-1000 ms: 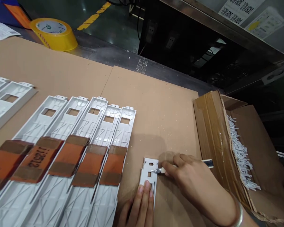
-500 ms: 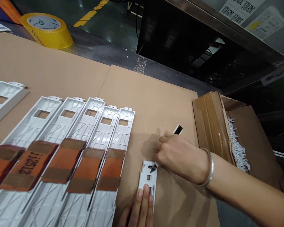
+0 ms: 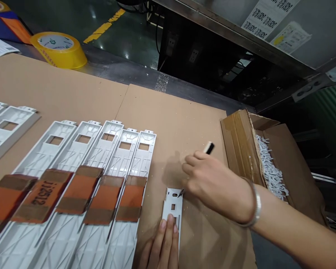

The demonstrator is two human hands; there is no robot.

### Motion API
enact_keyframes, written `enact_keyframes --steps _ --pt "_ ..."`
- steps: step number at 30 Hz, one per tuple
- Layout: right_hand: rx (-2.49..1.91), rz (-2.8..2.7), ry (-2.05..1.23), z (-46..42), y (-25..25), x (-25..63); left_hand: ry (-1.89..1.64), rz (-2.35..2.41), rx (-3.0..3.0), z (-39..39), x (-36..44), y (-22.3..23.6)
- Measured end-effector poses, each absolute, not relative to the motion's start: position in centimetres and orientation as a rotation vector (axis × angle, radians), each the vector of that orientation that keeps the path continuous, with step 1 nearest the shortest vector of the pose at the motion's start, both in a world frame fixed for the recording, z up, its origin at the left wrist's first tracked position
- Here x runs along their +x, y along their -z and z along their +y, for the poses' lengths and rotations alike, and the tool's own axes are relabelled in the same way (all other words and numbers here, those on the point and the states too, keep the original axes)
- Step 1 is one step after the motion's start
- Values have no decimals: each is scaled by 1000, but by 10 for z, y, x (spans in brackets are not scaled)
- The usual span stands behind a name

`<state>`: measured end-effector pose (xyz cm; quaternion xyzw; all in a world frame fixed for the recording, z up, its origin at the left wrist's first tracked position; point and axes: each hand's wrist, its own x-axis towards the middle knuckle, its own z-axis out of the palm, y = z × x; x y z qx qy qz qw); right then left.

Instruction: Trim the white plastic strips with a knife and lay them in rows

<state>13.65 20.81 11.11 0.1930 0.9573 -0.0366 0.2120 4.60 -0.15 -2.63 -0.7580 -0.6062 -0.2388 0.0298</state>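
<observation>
Near the bottom centre of the frame, your left hand (image 3: 162, 243) is lying flat, its grip open with the fingers pressed side by side and pinching nothing. It is pinning a short white plastic plate (image 3: 172, 203) to a tan cardboard sheet (image 3: 196, 127), and the plate's lower end is hidden beneath your fingers. Your right hand (image 3: 215, 186) is reaching in from the right edge, its grip curled closed and pinching a craft knife (image 3: 209, 148). Your fingers are hiding most of the handle, leaving only a cream-and-black end showing above them, while the small steel blade (image 3: 180, 193) is touching the plate's upper right edge. A metal bangle (image 3: 256, 203) is circling your wrist. Toward the left, long ribbed white plastic panels (image 3: 106, 149) with square windows are lying side by side, cut off by the frame's lower edge, with orange-and-brown bands (image 3: 80, 190) crossing them. At the right, an open cardboard box (image 3: 238, 145) is holding white shredded trimmings (image 3: 270, 168). At the upper left, a yellow tape roll (image 3: 58, 54) is sitting on a dark metal edge (image 3: 120, 61).
</observation>
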Motion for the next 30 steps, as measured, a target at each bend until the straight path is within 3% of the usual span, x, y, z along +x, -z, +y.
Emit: enact_keyframes --steps 5,14,30 --pt "980 2635 82 179 -110 180 830 -1946 -2333 -4 48 26" --pt "1525 2657 229 101 -51 199 853 -1933 -2458 -6 43 30" --pt "1624 2737 313 92 -38 197 851 -1977 -2429 -4 45 26"
